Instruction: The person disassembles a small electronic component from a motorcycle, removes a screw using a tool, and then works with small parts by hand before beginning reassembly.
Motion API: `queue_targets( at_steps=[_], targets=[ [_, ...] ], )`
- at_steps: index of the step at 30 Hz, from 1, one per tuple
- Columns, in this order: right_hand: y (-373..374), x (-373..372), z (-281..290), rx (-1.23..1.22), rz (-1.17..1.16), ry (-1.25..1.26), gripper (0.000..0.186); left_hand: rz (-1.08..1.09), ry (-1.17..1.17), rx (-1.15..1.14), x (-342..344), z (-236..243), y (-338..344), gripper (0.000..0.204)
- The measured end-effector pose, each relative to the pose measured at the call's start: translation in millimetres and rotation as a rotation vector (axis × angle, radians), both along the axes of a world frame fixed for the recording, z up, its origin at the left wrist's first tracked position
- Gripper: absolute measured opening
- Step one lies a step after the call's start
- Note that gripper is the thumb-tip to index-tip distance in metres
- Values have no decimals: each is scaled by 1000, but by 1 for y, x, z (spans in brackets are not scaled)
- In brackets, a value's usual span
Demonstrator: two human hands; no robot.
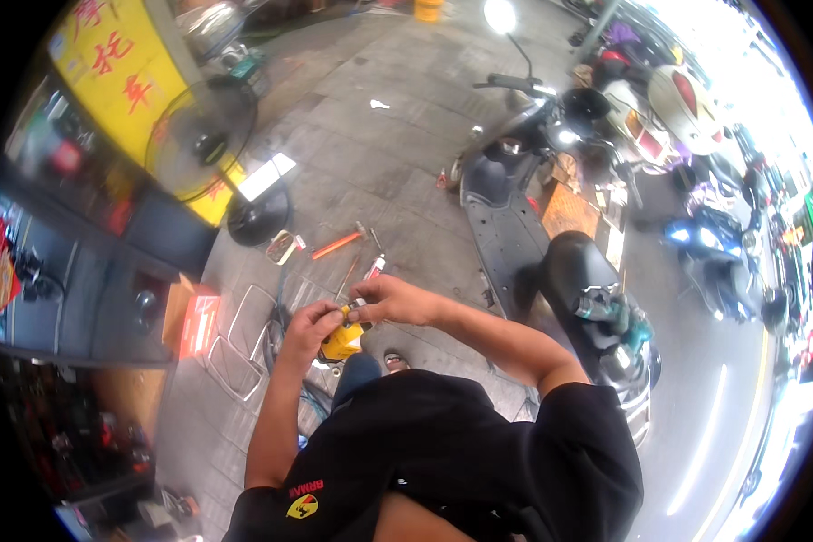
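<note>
In front of my body, my two hands meet over a small yellow box-like object (341, 343) with a dark and silvery part at its top. My left hand (311, 331) is closed, its thumb and fingers pinching the upper left side of the yellow object. From the right, my right hand (391, 301) reaches across with fingers pressed together at the top of the same object. My fingers hide the exact part they grip. On the paving just beyond lie an orange-handled hammer (336, 245), a white and red tube (376, 266) and a slim metal tool (375, 238).
A black scooter (506, 226) stands at right, a teal power tool (610, 312) on its seat. To the left are a black fan (210, 144), an orange-red carton (199, 323) and a metal wire frame (235, 361). Several parked scooters line the far right.
</note>
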State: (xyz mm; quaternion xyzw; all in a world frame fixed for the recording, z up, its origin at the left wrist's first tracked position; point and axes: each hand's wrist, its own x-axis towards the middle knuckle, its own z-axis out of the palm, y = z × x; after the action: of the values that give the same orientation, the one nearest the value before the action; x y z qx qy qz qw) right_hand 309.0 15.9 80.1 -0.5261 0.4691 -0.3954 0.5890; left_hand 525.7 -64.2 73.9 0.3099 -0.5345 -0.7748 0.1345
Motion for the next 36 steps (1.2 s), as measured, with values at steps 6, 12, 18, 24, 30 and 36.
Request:
queue_targets(
  at_steps=[6, 12, 18, 24, 30, 36],
  targets=[
    [-25, -18, 33, -95, -68, 442, 29, -281, 0, -73, -29, 5, -65, 25],
    [-61, -32, 21, 15, -118, 167, 26, -462, -73, -165, -51, 12, -122, 30],
    [-71, -18, 34, -80, -326, 431, 21, -534, 90, 228, -68, -23, -156, 28],
    [-43, -22, 69, -674, -598, 738, 23, -690, 159, 380, -112, -33, -146, 29],
    [5, -64, 80, -363, -1305, 198, 11, -810, -272, -922, -98, -190, -190, 39],
    [63, -105, 24, -74, -1376, 151, 27, -384, -332, -717, -104, -131, -159, 30]
  ],
)
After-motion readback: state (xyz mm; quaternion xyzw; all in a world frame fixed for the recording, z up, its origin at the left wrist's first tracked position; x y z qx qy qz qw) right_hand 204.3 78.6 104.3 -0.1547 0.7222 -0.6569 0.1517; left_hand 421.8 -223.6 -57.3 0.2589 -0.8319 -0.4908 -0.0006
